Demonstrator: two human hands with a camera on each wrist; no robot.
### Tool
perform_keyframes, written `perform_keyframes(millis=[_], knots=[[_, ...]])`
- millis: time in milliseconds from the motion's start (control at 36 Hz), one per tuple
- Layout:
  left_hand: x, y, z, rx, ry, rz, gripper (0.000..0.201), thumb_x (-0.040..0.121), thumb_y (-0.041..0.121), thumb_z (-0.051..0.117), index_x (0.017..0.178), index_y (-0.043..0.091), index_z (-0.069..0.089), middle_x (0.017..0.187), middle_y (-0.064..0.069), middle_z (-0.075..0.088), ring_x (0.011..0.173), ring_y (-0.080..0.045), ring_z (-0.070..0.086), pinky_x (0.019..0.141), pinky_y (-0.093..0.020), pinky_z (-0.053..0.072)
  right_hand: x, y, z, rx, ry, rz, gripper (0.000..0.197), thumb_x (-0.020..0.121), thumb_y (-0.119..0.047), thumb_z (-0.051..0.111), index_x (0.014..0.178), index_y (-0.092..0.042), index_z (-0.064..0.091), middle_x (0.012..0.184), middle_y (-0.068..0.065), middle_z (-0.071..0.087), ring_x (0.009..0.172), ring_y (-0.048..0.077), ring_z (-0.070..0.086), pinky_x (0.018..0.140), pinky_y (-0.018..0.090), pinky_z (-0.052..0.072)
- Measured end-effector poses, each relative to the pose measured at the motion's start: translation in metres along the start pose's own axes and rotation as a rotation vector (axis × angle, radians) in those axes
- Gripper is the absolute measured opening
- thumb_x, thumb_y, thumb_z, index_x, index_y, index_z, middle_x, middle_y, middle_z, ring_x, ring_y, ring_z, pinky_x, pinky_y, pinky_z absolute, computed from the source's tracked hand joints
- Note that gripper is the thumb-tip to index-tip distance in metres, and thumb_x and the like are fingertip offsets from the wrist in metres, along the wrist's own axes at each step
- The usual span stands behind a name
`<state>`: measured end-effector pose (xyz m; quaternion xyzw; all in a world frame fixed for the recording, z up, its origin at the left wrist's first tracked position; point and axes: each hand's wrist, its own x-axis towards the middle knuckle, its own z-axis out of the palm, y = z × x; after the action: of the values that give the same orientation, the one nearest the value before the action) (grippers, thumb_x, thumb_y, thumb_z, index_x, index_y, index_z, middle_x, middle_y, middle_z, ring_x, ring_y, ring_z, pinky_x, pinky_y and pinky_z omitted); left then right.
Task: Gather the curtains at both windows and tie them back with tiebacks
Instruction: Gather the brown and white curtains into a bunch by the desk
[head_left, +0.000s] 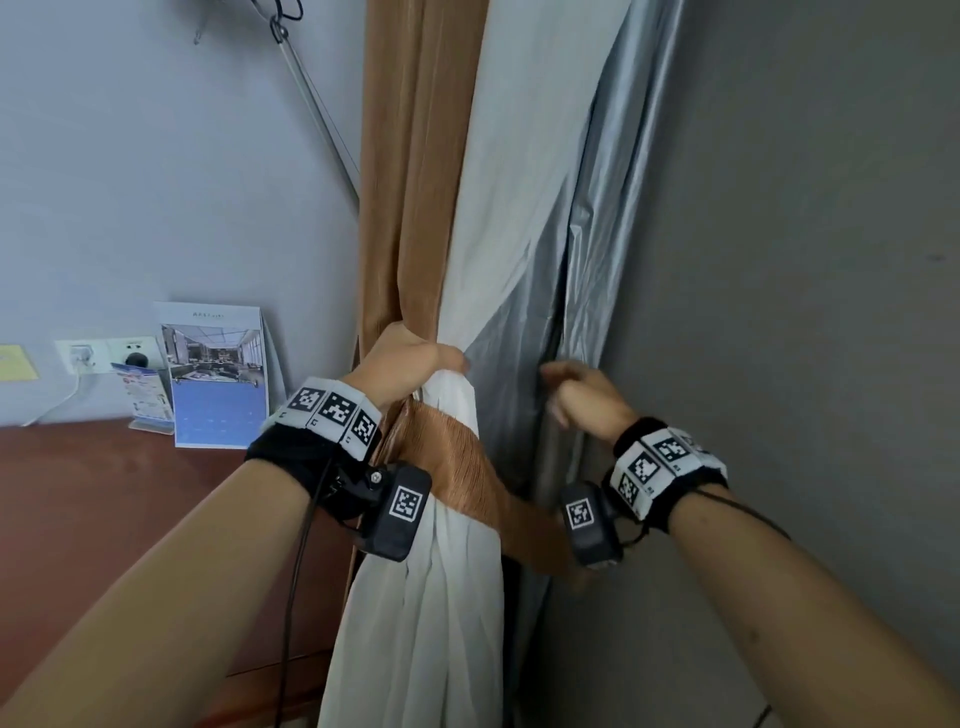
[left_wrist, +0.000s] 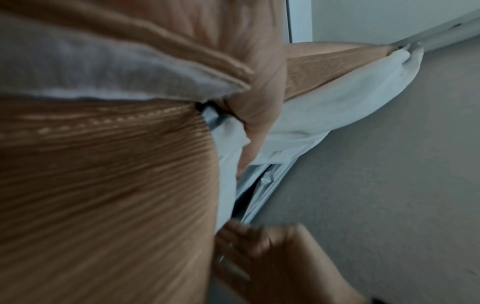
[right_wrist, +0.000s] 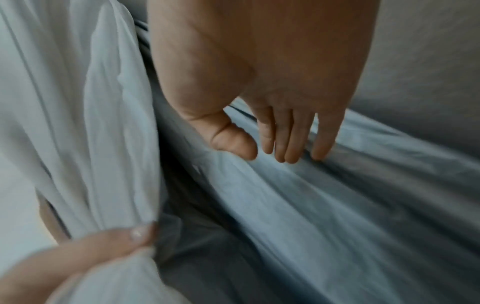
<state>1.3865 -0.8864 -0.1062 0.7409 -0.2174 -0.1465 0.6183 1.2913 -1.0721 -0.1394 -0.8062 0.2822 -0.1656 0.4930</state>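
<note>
meanwhile, left hand (head_left: 410, 358) clenches the gathered white sheer (head_left: 441, 571) and tan curtain (head_left: 415, 156) above the tan tieback (head_left: 457, 467); right hand (head_left: 582, 400), fingers relaxed, brushes the silver lining (head_left: 524, 364) at right. best sweep that loose lining into the bundle before cinching.

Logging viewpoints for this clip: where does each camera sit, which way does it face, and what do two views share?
Head: worn on the head, looking forward and down at the gathered curtains; both forearms, left hand, right hand.
Left wrist: along the left hand at the brown tieback and white curtain.
Right wrist: along the right hand's fingers touching the silver lining.
Shared: all show the white curtain.
</note>
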Motion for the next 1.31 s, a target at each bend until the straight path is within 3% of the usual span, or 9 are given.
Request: perform_keyframes(millis=[139, 278, 389, 500, 750, 917, 1000, 1083, 1305], knots=[[0.008, -0.007, -0.001, -0.008, 0.177, 0.002, 0.09, 0.06, 0.019, 0.089, 0.132, 0.006, 0.036, 0.112, 0.001, 0.056, 0.104, -0.018, 0.058, 0.096, -0.037, 0.05, 0.022, -0.039, 0.007, 0.189, -0.037, -0.117, 0.067, 0.069, -0.005, 0.063, 0.136, -0.005, 0.051, 0.132, 0.01, 0.061, 0.119, 0.022, 0.057, 0.104, 0.038, 0.047], [0.017, -0.015, -0.014, -0.037, 0.38, 0.021, 0.103, 0.063, 0.016, 0.084, 0.141, 0.004, 0.02, 0.129, -0.008, 0.048, 0.115, -0.022, 0.053, 0.104, -0.039, 0.045, 0.045, -0.052, 0.034, 0.024, 0.055, -0.057, 0.141, 0.045, -0.057, 0.088, 0.154, -0.015, 0.01, 0.157, 0.006, 0.029, 0.141, 0.024, 0.035, 0.116, 0.041, 0.033], [0.029, -0.01, -0.032, -0.081, 0.275, -0.026, 0.077, 0.059, 0.007, 0.083, 0.127, 0.003, 0.049, 0.109, -0.003, 0.063, 0.098, -0.02, 0.062, 0.08, -0.029, 0.055, 0.062, -0.053, 0.055, -0.027, 0.035, -0.024, 0.155, 0.045, -0.052, 0.093, 0.155, -0.019, -0.011, 0.163, 0.006, 0.006, 0.149, 0.025, 0.017, 0.121, 0.04, 0.022], [0.039, -0.001, -0.045, -0.074, 0.019, -0.086, 0.021, 0.065, -0.007, 0.075, 0.081, 0.005, 0.07, 0.074, -0.002, 0.069, 0.072, -0.019, 0.065, 0.051, -0.018, 0.047, 0.076, -0.061, 0.07, 0.071, -0.019, -0.063, 0.137, 0.061, -0.027, 0.091, 0.155, -0.016, -0.008, 0.16, 0.006, 0.021, 0.145, 0.024, 0.027, 0.118, 0.033, 0.026], [0.056, 0.005, -0.027, 0.031, -0.26, -0.124, 0.058, 0.043, 0.007, 0.077, 0.1, -0.006, 0.072, 0.102, -0.017, 0.073, 0.097, -0.032, 0.069, 0.093, -0.047, 0.054, 0.088, -0.071, 0.062, 0.028, -0.102, -0.178, 0.025, 0.096, -0.01, 0.056, 0.121, -0.008, 0.053, 0.111, -0.004, 0.055, 0.104, 0.011, 0.054, 0.083, 0.02, 0.042], [0.074, -0.003, -0.002, 0.009, -0.245, -0.039, 0.064, 0.041, 0.009, 0.08, 0.103, -0.004, 0.07, 0.105, -0.013, 0.074, 0.096, -0.027, 0.07, 0.089, -0.041, 0.056, 0.083, -0.059, 0.042, 0.05, -0.048, -0.185, 0.02, 0.097, 0.001, 0.048, 0.113, -0.007, 0.056, 0.099, 0.0, 0.062, 0.089, 0.013, 0.06, 0.071, 0.005, 0.045], [0.084, -0.011, 0.009, 0.005, -0.131, 0.006, 0.053, 0.046, 0.011, 0.084, 0.096, 0.0, 0.072, 0.098, -0.008, 0.075, 0.093, -0.023, 0.071, 0.08, -0.033, 0.058, 0.088, -0.047, 0.035, 0.209, 0.035, -0.075, 0.028, 0.091, 0.007, 0.04, 0.083, -0.009, 0.061, 0.082, 0.009, 0.065, 0.075, 0.021, 0.061, 0.072, 0.031, 0.052], [0.087, -0.013, 0.019, 0.096, 0.043, 0.067, 0.08, 0.038, 0.034, 0.087, 0.11, 0.004, 0.066, 0.11, -0.002, 0.067, 0.105, -0.02, 0.064, 0.089, -0.034, 0.055, 0.088, -0.035, 0.025, 0.235, 0.086, -0.024, 0.032, 0.087, 0.015, 0.035, 0.081, -0.002, 0.061, 0.062, 0.003, 0.055, 0.059, 0.016, 0.047, 0.059, 0.028, 0.039], [0.09, -0.015, 0.028, 0.421, 0.242, 0.167, 0.07, 0.059, 0.046, 0.081, 0.118, 0.011, 0.063, 0.151, -0.009, 0.018, 0.141, -0.03, 0.012, 0.118, -0.042, 0.013, 0.065, -0.031, 0.002, -0.103, 0.242, -0.015, 0.033, 0.1, -0.002, 0.036, 0.124, 0.013, 0.054, 0.127, 0.029, 0.056, 0.119, 0.039, 0.052, 0.094, 0.033, 0.041]])
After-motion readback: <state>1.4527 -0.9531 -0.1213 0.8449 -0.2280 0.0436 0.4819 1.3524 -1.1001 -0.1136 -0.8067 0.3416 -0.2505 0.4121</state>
